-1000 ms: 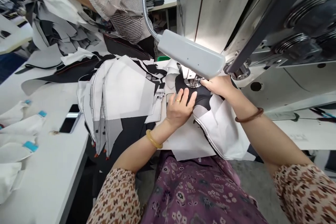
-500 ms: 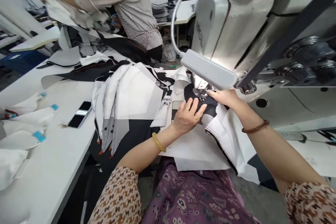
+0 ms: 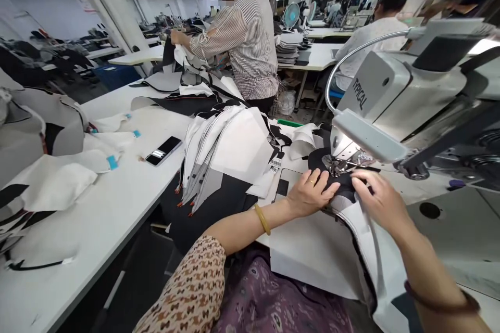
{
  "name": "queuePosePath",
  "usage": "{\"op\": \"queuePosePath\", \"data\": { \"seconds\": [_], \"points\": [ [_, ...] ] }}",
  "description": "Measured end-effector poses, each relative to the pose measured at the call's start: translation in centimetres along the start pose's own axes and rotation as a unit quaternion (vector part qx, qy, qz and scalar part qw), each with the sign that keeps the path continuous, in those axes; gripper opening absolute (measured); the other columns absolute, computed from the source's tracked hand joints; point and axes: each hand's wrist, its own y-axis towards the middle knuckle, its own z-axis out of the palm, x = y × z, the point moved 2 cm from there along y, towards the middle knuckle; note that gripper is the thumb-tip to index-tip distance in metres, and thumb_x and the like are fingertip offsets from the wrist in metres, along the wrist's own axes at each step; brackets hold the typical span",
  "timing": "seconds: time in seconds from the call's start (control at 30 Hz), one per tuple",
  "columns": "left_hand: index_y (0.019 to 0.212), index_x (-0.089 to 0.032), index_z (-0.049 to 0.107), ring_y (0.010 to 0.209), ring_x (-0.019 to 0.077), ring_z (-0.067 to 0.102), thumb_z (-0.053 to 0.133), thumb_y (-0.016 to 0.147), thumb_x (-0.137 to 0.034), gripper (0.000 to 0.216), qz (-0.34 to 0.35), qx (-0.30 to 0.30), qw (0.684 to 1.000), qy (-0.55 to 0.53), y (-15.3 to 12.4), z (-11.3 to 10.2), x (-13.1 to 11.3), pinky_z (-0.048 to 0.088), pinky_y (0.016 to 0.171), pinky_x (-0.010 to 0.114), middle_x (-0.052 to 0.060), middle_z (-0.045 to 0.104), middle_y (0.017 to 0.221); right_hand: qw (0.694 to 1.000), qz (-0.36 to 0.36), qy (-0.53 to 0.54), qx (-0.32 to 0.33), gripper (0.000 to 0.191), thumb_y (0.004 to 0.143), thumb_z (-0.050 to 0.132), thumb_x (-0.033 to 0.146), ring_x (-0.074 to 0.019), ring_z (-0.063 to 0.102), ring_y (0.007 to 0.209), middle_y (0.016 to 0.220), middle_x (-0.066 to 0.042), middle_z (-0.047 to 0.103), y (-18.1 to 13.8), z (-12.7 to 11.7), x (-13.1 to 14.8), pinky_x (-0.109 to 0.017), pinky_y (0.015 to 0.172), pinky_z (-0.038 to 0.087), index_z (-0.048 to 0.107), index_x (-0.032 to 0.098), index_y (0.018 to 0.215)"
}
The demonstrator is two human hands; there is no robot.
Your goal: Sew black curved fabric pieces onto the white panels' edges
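Observation:
A black-and-white fabric piece lies under the needle and presser foot of a sewing machine, its lined tail hanging over the front edge. On the black part, left of the foot, my left hand rests with its fingers stretched out flat. To the right of the foot, my right hand pinches the black cloth between thumb and fingers. The machine's lamp lights the stitching area. Cloth under the fingertips is partly hidden.
Left of the machine lies a stack of white, grey and black cut pieces. A phone and sewn pieces lie on the white side table. A co-worker in a striped shirt stands beyond, handling fabric.
The camera view has tilted up and turned left. My right hand has drawn back slightly from the presser foot, toward the cloth's right edge. My left hand stays flat beside the foot.

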Motion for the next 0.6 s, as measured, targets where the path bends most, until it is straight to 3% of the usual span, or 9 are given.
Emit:
{"op": "queuePosePath", "data": {
  "seconds": [0.07,0.13,0.23,0.3,0.4,0.47,0.53,0.6],
  "points": [
    [0.118,-0.022,0.055,0.106,0.026,0.059,0.042,0.09,-0.032,0.033,0.003,0.014,1.0,-0.007,0.2,-0.2,0.2,0.043,0.088,0.04,0.014,0.06,0.118,0.997,-0.05,0.051,0.004,0.035,0.085,0.033,0.048,-0.0184,0.055,0.095,0.101,-0.005,0.061,-2.9,-0.4,1.4,-0.032,0.08,0.042,0.055,0.022,0.092],
    [0.118,-0.022,0.056,0.107,0.0257,0.058,0.042,0.089,-0.033,0.033,0.004,0.029,0.999,-0.016,0.4,-0.5,0.5,0.044,0.087,0.04,0.013,0.06,0.118,0.997,-0.064,0.034,-0.001,0.037,0.082,0.037,0.054,-0.0177,0.054,0.078,0.081,-0.005,0.059,-5.3,-0.5,2.6,-0.031,0.069,0.042,0.051,0.021,0.078],
    [0.118,-0.023,0.055,0.107,0.0245,0.058,0.041,0.09,-0.033,0.033,0.006,0.055,0.998,-0.024,0.7,-0.7,0.7,0.044,0.085,0.04,0.013,0.059,0.119,0.999,-0.051,-0.012,0.011,0.047,0.074,0.045,0.065,-0.0157,0.044,0.057,0.058,-0.001,0.045,-7.4,0.1,4.3,-0.031,0.057,0.038,0.036,0.021,0.062],
    [0.116,-0.024,0.057,0.105,0.0239,0.058,0.041,0.09,-0.032,0.031,0.0,0.032,0.999,-0.014,0.8,-0.9,0.7,0.043,0.084,0.038,0.011,0.06,0.117,0.999,-0.024,-0.019,0.016,0.052,0.069,0.049,0.069,-0.0158,0.042,0.054,0.055,0.0,0.042,-8.1,1.2,5.3,-0.032,0.055,0.038,0.03,0.021,0.06],
    [0.111,-0.025,0.06,0.102,0.0225,0.06,0.043,0.09,-0.029,0.027,-0.007,-0.034,0.999,0.012,0.7,-1.3,0.7,0.043,0.084,0.036,0.008,0.063,0.112,0.998,0.027,-0.028,-0.055,0.043,0.072,0.05,0.061,-0.0214,0.05,0.065,0.065,-0.005,0.05,-8.9,3.5,6.9,-0.035,0.058,0.042,0.031,0.023,0.064],
    [0.11,-0.025,0.06,0.101,0.0213,0.059,0.043,0.09,-0.025,0.026,-0.008,-0.04,0.999,0.019,0.7,-1.4,0.9,0.043,0.085,0.035,0.006,0.063,0.111,0.99,0.044,-0.058,-0.122,0.028,0.077,0.05,0.047,-0.0252,0.054,0.078,0.08,-0.011,0.057,-9.6,4.6,7.7,-0.038,0.065,0.045,0.039,0.022,0.07],
    [0.11,-0.023,0.059,0.102,0.0207,0.058,0.041,0.091,-0.023,0.026,0.0,-0.013,1.0,0.008,0.7,-1.5,1.2,0.042,0.085,0.036,0.006,0.062,0.113,0.982,0.022,-0.097,-0.16,0.012,0.078,0.049,0.032,-0.0266,0.057,0.087,0.094,-0.013,0.06,-10.0,4.9,7.7,-0.041,0.071,0.046,0.046,0.02,0.075],
    [0.11,-0.019,0.058,0.106,0.0201,0.055,0.039,0.091,-0.022,0.027,0.038,0.025,0.999,-0.02,1.0,-1.5,1.5,0.042,0.087,0.036,0.008,0.059,0.117,0.978,-0.058,-0.12,-0.162,0.004,0.076,0.047,0.02,-0.0263,0.059,0.095,0.102,-0.011,0.062,-10.0,4.1,6.8,-0.044,0.079,0.046,0.049,0.021,0.073]
  ]
}}
